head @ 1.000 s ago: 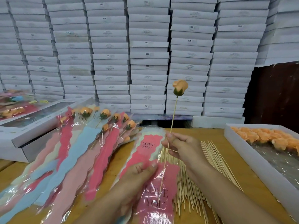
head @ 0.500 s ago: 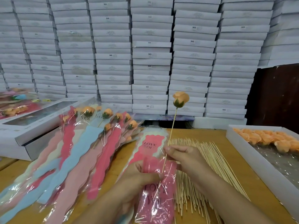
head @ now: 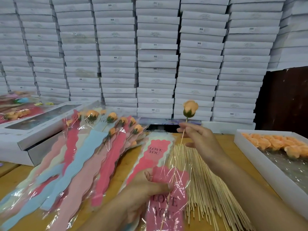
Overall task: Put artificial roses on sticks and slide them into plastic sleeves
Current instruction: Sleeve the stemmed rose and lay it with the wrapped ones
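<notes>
My right hand (head: 199,139) pinches a thin wooden stick (head: 180,144) just below an orange artificial rose (head: 190,108) mounted on its top. The stick's lower half runs down inside a pink "LOVE YOU" plastic sleeve (head: 168,205), whose mouth my left hand (head: 146,187) grips with thumb and fingers. A stack of unfilled sleeves (head: 158,150) lies under it on the wooden table (head: 116,172). Loose sticks (head: 205,184) lie fanned out to the right.
Finished sleeved roses (head: 86,155) in pink, blue and peach lie piled at left. A white tray of loose orange rose heads (head: 283,145) sits at right. A windowed white box (head: 38,124) stands at far left. Stacked white boxes (head: 156,55) wall off the back.
My right hand slid up the stick toward the rose head, and the stick went deeper into the pink sleeve. My left hand kept hold of the sleeve's mouth.
</notes>
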